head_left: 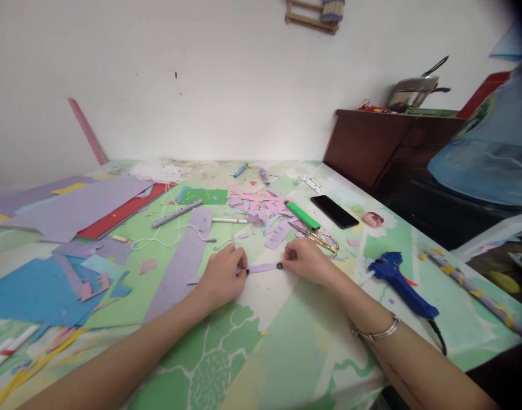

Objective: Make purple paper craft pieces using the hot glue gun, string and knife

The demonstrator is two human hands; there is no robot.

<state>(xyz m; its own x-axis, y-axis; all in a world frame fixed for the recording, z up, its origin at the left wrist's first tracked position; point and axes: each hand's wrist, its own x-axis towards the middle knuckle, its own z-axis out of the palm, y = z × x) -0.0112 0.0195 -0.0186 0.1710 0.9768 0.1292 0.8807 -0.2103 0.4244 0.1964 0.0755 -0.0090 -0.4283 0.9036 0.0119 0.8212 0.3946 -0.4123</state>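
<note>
A narrow purple paper strip (pixel 263 267) stretches between my two hands, just over the table. My left hand (pixel 224 273) pinches its left end, and the fingers of my right hand (pixel 303 261) close on its right end. Just behind my right hand lie gold-handled scissors (pixel 324 242) and a green utility knife (pixel 302 215). A wide purple paper piece (pixel 179 267) lies to the left of my left hand, on a light green sheet. Behind the hands are a thin white stick (pixel 230 220) and a heap of pink and purple paper scraps (pixel 261 206).
At right are a blue glue gun (pixel 403 285), a black phone (pixel 335 210) and a paper-wrapped stick (pixel 469 285). Coloured sheets (pixel 34 290), a purple rolled tube (pixel 177 213) and white string (pixel 158 171) spread over the left. A brown cabinet (pixel 367 148) stands beyond the table's right edge.
</note>
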